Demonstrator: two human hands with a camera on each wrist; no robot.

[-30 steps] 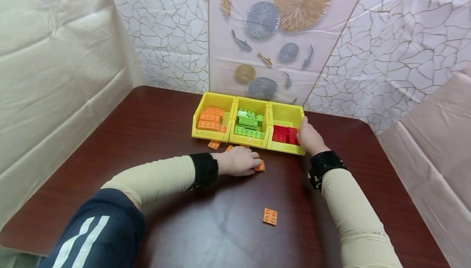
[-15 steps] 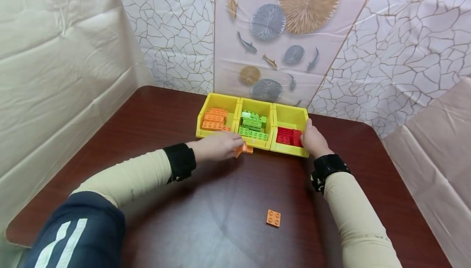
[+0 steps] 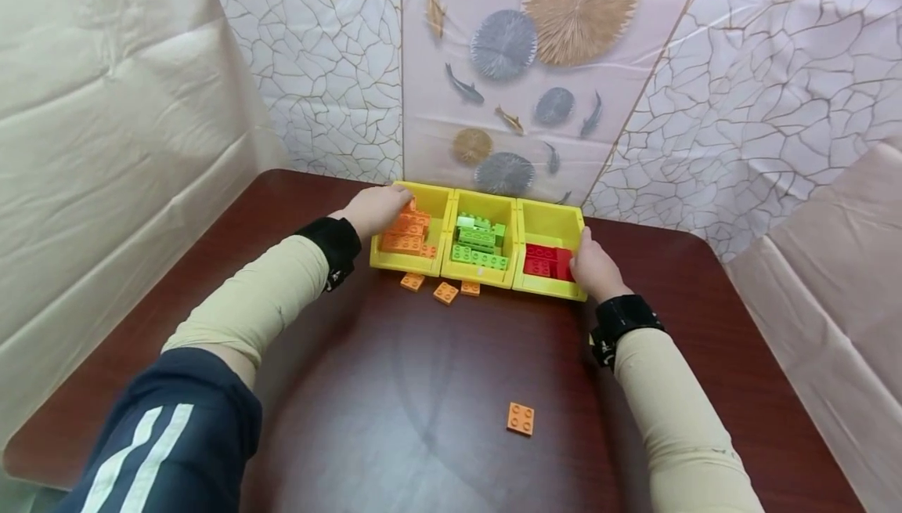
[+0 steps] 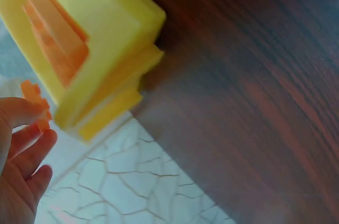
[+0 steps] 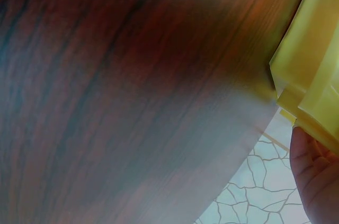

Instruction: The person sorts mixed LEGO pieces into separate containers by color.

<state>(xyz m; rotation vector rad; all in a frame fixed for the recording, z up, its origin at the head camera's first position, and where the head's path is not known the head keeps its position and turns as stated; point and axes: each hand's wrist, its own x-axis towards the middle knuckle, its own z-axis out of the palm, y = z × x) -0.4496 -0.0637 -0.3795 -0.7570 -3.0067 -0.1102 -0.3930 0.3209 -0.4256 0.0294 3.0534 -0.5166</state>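
Observation:
My left hand (image 3: 376, 211) is over the left side of the left yellow bin (image 3: 440, 204), which holds orange toy bricks (image 3: 404, 241). Between its thumb and fingers it pinches one small orange toy brick (image 4: 35, 95), studs showing in the left wrist view. At the far right of the row, my right hand (image 3: 597, 270) grips the outer side wall of the right yellow bin (image 3: 553, 219). Red toy bricks (image 3: 541, 261) lie inside that bin. In the right wrist view, the thumb and curled fingers (image 5: 301, 147) sit at the bin's rim.
Green toy bricks (image 3: 479, 239) fill part of the middle yellow bin (image 3: 496, 204). Before the bins lie loose orange bricks, one being a square brick (image 3: 445, 293). Another orange brick (image 3: 521, 419) lies nearer on the dark wooden table (image 3: 395, 395). A patterned sheet (image 3: 331, 90) hangs behind.
My left hand picked up an orange brick from the table right of the loose ones and carried it left and back to the left bin. The right hand stays on the right bin.

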